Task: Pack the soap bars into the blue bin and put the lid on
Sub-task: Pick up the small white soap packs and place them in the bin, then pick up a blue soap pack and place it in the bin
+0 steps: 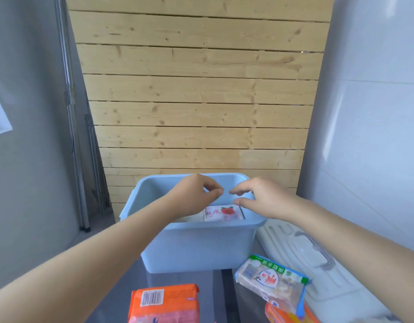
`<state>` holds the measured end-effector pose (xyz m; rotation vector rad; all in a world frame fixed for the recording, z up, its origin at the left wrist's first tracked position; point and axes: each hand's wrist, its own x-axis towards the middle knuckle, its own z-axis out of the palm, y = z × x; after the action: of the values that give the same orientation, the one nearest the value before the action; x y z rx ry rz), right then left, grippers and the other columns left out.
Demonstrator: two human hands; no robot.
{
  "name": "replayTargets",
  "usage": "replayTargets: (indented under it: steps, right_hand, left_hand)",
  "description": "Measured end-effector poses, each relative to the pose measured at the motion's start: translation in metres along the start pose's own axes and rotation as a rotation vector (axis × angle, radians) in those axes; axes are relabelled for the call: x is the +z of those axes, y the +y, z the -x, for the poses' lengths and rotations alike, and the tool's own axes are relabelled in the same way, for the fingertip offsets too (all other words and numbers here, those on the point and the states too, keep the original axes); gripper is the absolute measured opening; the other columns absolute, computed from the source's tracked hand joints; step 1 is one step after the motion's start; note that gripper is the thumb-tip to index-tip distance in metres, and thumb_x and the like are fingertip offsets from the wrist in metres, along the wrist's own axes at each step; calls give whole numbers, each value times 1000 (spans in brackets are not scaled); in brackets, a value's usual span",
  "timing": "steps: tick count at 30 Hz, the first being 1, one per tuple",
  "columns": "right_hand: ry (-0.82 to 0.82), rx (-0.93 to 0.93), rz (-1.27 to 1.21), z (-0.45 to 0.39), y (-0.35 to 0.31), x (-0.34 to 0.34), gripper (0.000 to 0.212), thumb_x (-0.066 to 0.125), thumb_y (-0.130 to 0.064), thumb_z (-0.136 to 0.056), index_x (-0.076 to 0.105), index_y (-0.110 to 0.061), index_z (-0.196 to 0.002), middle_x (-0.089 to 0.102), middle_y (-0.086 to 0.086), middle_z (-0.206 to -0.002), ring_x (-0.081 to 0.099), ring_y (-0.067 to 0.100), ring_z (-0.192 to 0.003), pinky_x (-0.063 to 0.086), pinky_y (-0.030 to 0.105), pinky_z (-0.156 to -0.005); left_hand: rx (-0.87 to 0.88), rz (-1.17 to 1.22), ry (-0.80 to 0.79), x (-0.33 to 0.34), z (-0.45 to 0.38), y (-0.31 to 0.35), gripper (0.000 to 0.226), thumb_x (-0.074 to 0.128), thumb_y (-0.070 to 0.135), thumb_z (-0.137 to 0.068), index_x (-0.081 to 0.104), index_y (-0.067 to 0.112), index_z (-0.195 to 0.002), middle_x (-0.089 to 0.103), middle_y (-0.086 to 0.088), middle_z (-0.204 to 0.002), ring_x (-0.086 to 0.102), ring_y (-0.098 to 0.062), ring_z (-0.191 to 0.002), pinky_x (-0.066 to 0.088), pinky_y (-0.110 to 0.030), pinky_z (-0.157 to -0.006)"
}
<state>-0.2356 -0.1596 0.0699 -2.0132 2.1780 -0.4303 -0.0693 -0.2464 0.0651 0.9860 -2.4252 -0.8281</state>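
The blue bin (pixel 196 248) stands open on a dark table. Inside it lies a white soap pack with a red flower (pixel 223 213). Both hands hover over the bin's opening. My left hand (pixel 196 194) has its fingers curled, thumb and fingertip near each other, holding nothing I can see. My right hand (pixel 257 197) is loosely spread, fingers pointing left, empty. On the table in front lie an orange soap pack (pixel 164 304), a green-and-clear soap pack (pixel 271 280) and another orange pack (pixel 285 315) partly under it. The white lid (pixel 301 259) with a clear handle lies to the right.
A wall of pale wooden planks (pixel 199 101) rises right behind the bin. A white appliance (pixel 369 113) stands on the right, a grey wall and metal poles (pixel 70 113) on the left.
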Motion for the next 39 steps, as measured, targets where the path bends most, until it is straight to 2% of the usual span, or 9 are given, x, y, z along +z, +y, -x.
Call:
replayTargets:
  steps: [4,9,16,19,24,28,31,36,39]
  right_hand:
    - [133,-53,-188,56,-10,-2,31,57,-36,-87,64,-30,-117,65,-13,-119,53,3,-110,41,23,-96]
    - [187,-83,-267,122,-24,15,26,64,-32,-84,69,-30,-110,62,-23,-103,49,-10,-88,31,-3,-78]
    - [-105,-80,-248,180,-23,62,33,68,-43,-78,67,-36,-110,66,-18,-109,58,5,-104,43,20,-90]
    - [-204,-43,-311,190,-16,71,40,72,-43,-74,64,-40,-113,62,-27,-100,58,-3,-95,43,7,-82]
    - [-350,24,-309,200,-2,81,78,79,-53,-59,47,-43,-130,54,-30,-113,53,-7,-106,39,6,-83]
    - [-416,-35,-262,205,5,84,100,80,-58,-51,30,-49,-137,38,-40,-121,38,-10,-117,35,15,-97]
    - [-347,-18,-202,209,8,87,99,79,-54,-56,26,-51,-139,34,-25,-133,30,-5,-122,30,21,-99]
    - [-194,37,-133,212,10,77,79,75,-54,-64,44,-37,-136,41,-11,-145,37,9,-133,30,28,-107]
    - [187,109,39,223,23,71,52,66,-52,-76,61,-28,-122,60,-2,-129,49,23,-121,30,35,-100]
  left_hand:
    - [84,45,134,9,53,26,19,54,28,-89,71,28,-97,59,28,-75,51,25,-68,38,-3,-45]
    - [82,54,110,32,122,36,19,58,22,-87,72,29,-97,57,31,-76,53,20,-67,39,0,-62]
    - [45,46,-266,75,188,9,42,69,46,-77,63,35,-116,61,23,-114,50,18,-100,35,2,-83]
    - [20,105,-340,87,197,1,56,77,45,-69,58,38,-121,58,22,-120,51,10,-108,38,-9,-91]
    - [46,39,-375,102,203,-4,84,82,49,-56,42,49,-129,47,28,-123,47,9,-108,41,-11,-87]
    - [90,8,-330,107,203,-4,79,81,46,-60,40,50,-127,47,24,-121,51,11,-99,43,-7,-75]
    - [86,7,-298,108,201,-4,73,78,47,-63,42,49,-126,50,20,-121,54,5,-98,47,-11,-75]
    - [40,-2,-272,111,194,-5,72,76,43,-69,41,45,-131,49,13,-127,56,-2,-101,49,-17,-78]
    - [61,-24,-298,113,193,-2,74,75,48,-68,39,44,-133,46,13,-130,53,-4,-107,50,-23,-87]
